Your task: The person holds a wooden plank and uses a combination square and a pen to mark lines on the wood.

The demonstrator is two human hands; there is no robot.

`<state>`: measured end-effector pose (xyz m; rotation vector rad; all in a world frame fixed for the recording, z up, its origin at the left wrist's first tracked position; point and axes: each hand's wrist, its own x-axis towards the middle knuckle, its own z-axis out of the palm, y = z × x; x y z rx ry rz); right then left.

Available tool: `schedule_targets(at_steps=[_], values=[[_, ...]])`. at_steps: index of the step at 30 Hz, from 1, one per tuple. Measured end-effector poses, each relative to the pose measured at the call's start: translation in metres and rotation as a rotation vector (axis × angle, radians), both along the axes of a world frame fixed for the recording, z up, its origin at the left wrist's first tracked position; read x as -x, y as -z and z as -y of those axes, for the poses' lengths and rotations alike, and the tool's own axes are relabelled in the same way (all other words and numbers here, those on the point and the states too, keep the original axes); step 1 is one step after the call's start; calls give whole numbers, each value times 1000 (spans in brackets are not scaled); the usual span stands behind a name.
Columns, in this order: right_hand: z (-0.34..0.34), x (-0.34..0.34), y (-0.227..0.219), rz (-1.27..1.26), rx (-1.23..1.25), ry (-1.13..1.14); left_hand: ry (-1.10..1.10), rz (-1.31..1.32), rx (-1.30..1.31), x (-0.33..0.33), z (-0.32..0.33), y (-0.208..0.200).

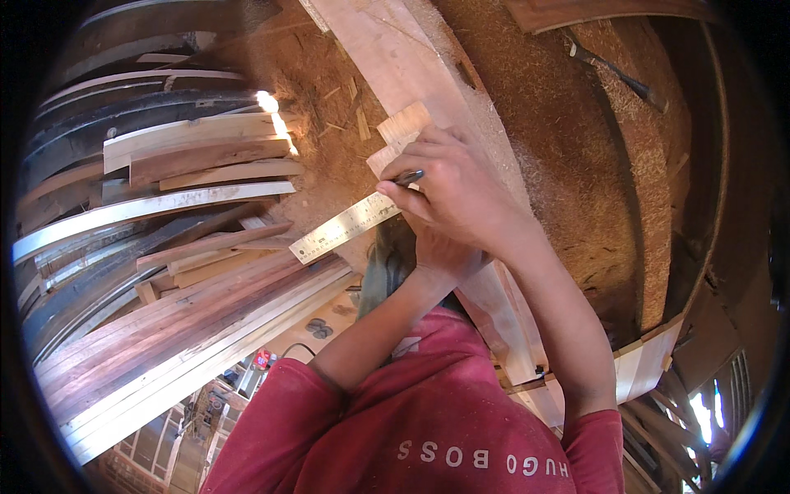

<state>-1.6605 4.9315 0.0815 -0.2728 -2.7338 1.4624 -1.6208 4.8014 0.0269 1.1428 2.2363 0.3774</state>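
Note:
My right hand (451, 179) is closed, its thumb and fingers pinching a dark pen (408, 177) above the steel ruler (344, 228). The flat, marked ruler juts out to the left from under my hands. Beneath the right hand is my left hand (447, 249); its fingers are hidden, so what they grip does not show. Just past my right fingertips, a small pale wood piece (404, 121) with a stepped edge lies on a long light plank (387, 53). The plank runs from the far side down under my forearms.
Stacked boards and strips (206, 169) fill the left side. Long reddish planks (189, 329) lie at the lower left. Sawdust (568, 156) covers the surface right of the plank, where a dark-ended tool (617, 76) lies. More boards (646, 366) stand at the lower right.

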Motion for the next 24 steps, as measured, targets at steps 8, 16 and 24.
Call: schedule_targets(at_steps=[8,16,24], values=[[-42,-15,-27,103,-359,121,-31,-106,-232,7,2,-10],[6,6,-1,16,-65,-10,-160,297,-125,5,1,-6],[-85,-43,-3,184,-75,376,-95,-253,-339,9,-11,-12]])
